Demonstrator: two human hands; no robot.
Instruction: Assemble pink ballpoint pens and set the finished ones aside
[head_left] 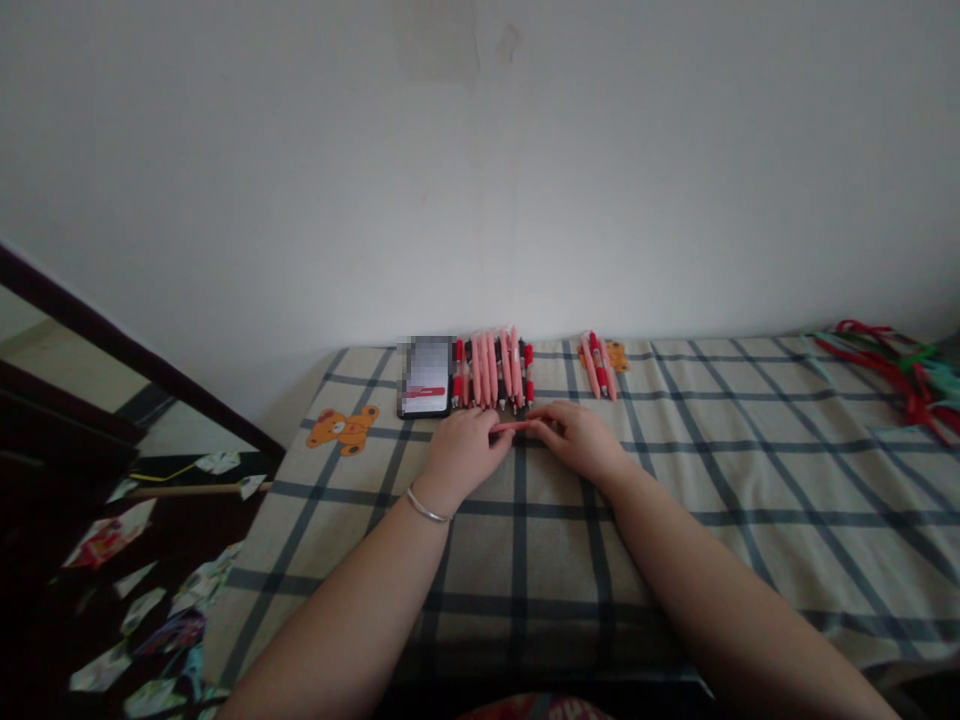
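Two bare forearms reach in over the checked cloth (480,600), a silver bracelet (429,507) round the left wrist, and here are the hands, nearly meeting! The left hand (466,450) is closed on one end of a slim pink pen (514,427); the right hand (576,437) pinches the other, so both are clamped on the same piece, tips covered by fingers. And look at the angle: that pen lies crosswise, its long axis running left to right, low between the hands. Just beyond, the row of pens (493,370) runs the other way, pink, red and dark barrels pointing off toward the wall, a quarter-turn from the held one. The left hand sits right at the row's near edge, the right hand by its right-hand corner. Left of the row, close beside it, a smartphone (429,372), screen lit. Out right, well apart from the row, a small cluster of pink and red pens (598,366), straight beyond the right hand and nearer to it than to the left. Behind everything, the pale wall (480,180).
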